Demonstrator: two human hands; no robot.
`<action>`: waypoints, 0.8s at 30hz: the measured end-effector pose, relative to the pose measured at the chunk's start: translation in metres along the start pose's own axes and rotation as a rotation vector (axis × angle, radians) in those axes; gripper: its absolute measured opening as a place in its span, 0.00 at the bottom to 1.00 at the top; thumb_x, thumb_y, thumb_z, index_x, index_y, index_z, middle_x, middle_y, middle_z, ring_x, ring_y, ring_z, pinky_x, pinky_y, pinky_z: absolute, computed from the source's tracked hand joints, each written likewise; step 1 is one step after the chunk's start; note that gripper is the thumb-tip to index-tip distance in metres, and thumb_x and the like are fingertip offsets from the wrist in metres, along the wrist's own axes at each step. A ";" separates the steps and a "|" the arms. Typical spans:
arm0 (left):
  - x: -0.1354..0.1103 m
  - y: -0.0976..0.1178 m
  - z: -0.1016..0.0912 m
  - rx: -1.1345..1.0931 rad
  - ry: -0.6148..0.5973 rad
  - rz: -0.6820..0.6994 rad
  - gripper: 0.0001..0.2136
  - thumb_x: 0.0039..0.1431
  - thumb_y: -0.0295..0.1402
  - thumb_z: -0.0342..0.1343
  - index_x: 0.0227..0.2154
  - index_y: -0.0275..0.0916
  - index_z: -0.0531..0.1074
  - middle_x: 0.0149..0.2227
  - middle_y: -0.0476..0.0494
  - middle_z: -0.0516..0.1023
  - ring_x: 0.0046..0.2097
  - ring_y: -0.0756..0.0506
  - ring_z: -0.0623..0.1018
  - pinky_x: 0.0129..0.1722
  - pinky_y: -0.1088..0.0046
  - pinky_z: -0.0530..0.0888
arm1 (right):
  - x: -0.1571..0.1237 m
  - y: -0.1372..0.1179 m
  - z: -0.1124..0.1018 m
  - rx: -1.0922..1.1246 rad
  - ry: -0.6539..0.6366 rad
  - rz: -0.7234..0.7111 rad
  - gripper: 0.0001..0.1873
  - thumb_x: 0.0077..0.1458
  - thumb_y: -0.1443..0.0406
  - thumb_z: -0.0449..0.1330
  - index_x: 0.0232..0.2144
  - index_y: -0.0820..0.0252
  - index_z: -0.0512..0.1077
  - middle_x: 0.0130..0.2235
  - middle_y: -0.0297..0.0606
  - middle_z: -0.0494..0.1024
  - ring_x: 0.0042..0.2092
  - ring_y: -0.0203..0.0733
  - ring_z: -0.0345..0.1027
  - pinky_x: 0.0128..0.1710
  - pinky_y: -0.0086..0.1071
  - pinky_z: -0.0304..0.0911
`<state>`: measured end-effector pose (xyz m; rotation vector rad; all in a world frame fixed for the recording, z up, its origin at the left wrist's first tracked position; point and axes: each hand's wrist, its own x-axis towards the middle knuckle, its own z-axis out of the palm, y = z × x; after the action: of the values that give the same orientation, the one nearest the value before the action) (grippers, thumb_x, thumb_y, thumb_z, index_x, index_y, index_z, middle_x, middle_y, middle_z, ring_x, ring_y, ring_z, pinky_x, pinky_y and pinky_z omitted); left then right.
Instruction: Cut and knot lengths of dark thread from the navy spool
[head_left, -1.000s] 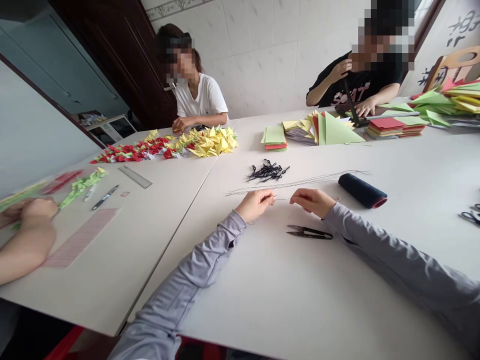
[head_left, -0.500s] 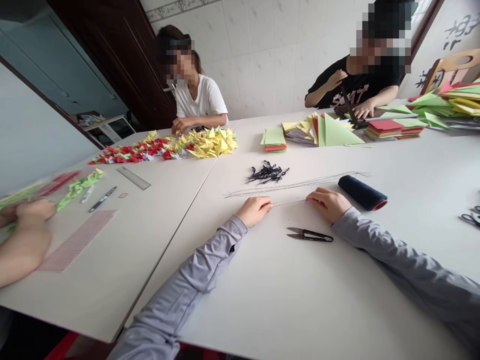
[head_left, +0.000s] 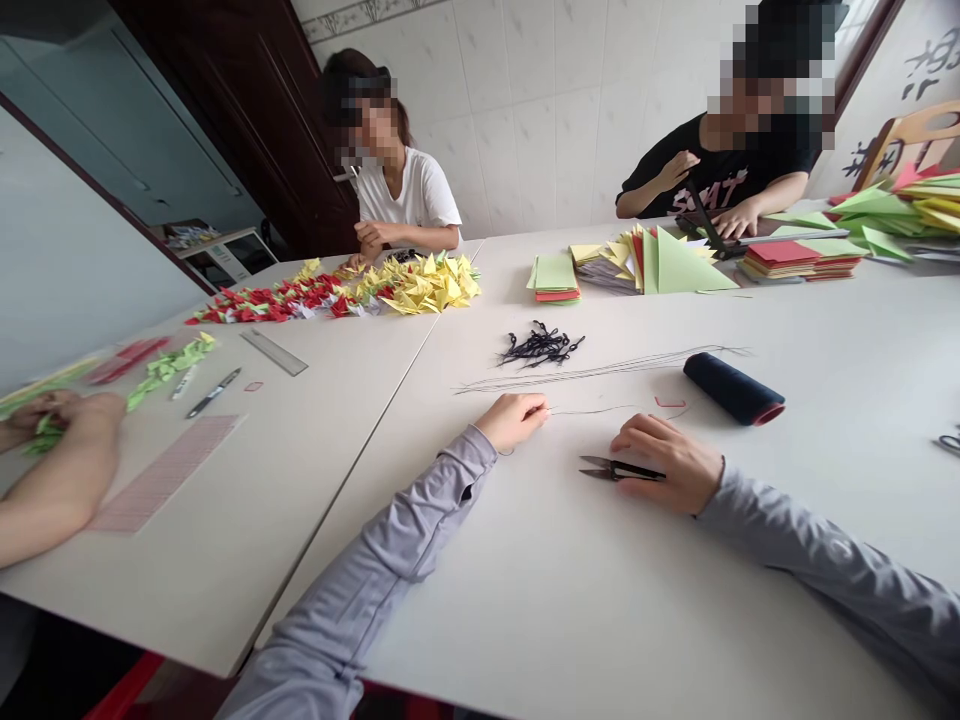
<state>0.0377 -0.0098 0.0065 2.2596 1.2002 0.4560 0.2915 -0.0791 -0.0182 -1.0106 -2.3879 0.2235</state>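
Observation:
My left hand (head_left: 514, 420) is closed in a pinch on a thin dark thread (head_left: 592, 411), which runs loosely rightward across the white table. My right hand (head_left: 671, 460) reaches around a pair of black thread snips (head_left: 619, 469) lying on the table. Its thumb overlaps the lower handle and its fingers arch above the upper one, apart from the thumb. The snips' blades point left. Beyond my hands lie several long cut threads (head_left: 570, 376) and a heap of knotted black cord loops (head_left: 541, 345). A dark blue thread spool (head_left: 733, 388) rests on its side at the right.
Folded paper pieces (head_left: 427, 285) are heaped at the back left. Paper stacks (head_left: 553, 278) stand along the back. One co-worker in white and another in black sit opposite. Another person's arm (head_left: 67, 490) is at the left, near a ruler (head_left: 274, 352) and a pen (head_left: 214, 393).
My right hand has let go of the thread and moved toward me, over the snips. The thread, formerly taut between both hands, now hangs slack. A small red outline shape shows near the spool.

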 end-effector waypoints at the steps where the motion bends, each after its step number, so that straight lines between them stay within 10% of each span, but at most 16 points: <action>1: 0.000 0.000 0.000 -0.010 -0.010 -0.007 0.08 0.54 0.33 0.48 0.22 0.38 0.65 0.18 0.54 0.59 0.24 0.53 0.59 0.26 0.77 0.56 | -0.001 -0.001 0.002 -0.009 0.004 -0.016 0.17 0.55 0.53 0.54 0.37 0.60 0.69 0.35 0.44 0.71 0.36 0.42 0.65 0.37 0.35 0.63; 15: 0.001 -0.001 -0.002 -0.180 -0.088 -0.036 0.11 0.53 0.38 0.48 0.23 0.37 0.65 0.21 0.54 0.61 0.26 0.53 0.60 0.27 0.77 0.58 | 0.005 -0.019 0.013 -0.366 0.114 0.096 0.14 0.62 0.68 0.42 0.32 0.59 0.67 0.28 0.41 0.70 0.31 0.42 0.61 0.33 0.33 0.58; 24: 0.002 -0.007 -0.003 -0.219 -0.096 -0.036 0.11 0.55 0.38 0.48 0.23 0.37 0.64 0.20 0.55 0.59 0.23 0.54 0.58 0.24 0.77 0.56 | 0.026 -0.033 0.022 -0.340 -0.065 0.393 0.19 0.63 0.60 0.41 0.50 0.58 0.64 0.38 0.42 0.76 0.36 0.41 0.71 0.26 0.29 0.53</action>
<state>0.0328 -0.0044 0.0049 2.0466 1.0857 0.4379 0.2440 -0.0828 -0.0147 -1.6528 -2.3100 -0.0145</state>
